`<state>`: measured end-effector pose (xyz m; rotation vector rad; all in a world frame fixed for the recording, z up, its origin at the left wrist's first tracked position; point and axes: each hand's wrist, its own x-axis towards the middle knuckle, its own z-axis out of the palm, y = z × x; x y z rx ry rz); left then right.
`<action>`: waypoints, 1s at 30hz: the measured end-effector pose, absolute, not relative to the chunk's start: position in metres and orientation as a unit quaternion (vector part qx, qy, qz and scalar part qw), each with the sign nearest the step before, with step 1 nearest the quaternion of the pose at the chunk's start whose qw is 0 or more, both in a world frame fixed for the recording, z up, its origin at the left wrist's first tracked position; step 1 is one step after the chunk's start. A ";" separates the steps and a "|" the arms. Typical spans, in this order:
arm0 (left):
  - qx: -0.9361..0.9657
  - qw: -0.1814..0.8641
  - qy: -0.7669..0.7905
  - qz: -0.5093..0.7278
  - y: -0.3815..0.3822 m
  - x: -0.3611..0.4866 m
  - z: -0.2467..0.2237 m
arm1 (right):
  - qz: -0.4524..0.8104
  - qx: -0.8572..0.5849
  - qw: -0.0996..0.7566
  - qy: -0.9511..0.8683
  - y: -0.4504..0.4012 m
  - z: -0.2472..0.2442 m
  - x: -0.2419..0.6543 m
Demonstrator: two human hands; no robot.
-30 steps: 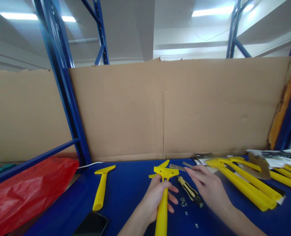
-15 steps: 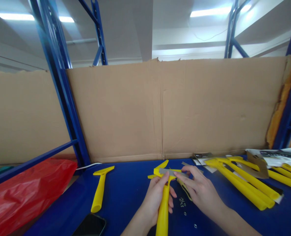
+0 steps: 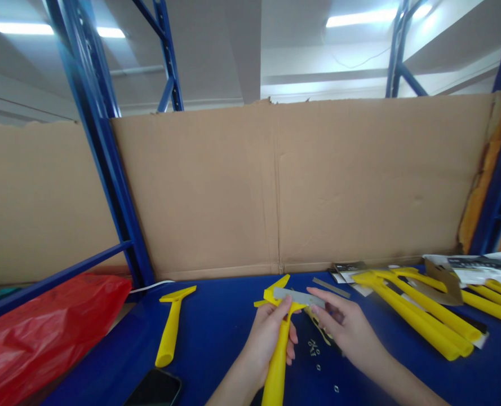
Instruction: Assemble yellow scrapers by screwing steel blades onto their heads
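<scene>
Over the bench (image 3: 216,321), between its side edges, the yellow scraper (image 3: 276,366), probably light, is clasped by the left hand (image 3: 259,341). The blade (image 3: 298,297), likely stiff, best held by its flat faces, is pinched by the right hand (image 3: 354,324).

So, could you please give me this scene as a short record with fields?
left hand: grips a yellow handle, thumb on the metal strip
right hand: pinches the strip's right end
strip position: across the handle's head
table, left: second yellow handle, dark phone
table, middle: small metal parts, partly hidden tool
table, behind right hand: loose strip
table, right: more yellow handles
</scene>
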<state>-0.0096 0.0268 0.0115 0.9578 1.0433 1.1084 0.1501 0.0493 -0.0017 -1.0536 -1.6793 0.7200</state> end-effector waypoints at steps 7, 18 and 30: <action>0.406 0.633 0.478 0.454 0.029 -0.008 0.010 | 0.477 -0.442 0.504 -0.568 0.050 0.005 0.149; 0.305 0.672 0.412 0.534 0.031 -0.019 0.018 | 0.501 -0.428 0.529 -0.535 0.053 0.003 0.153; 0.300 0.574 0.459 0.608 0.036 -0.018 0.014 | 0.464 -0.420 0.579 -0.522 0.054 0.004 0.159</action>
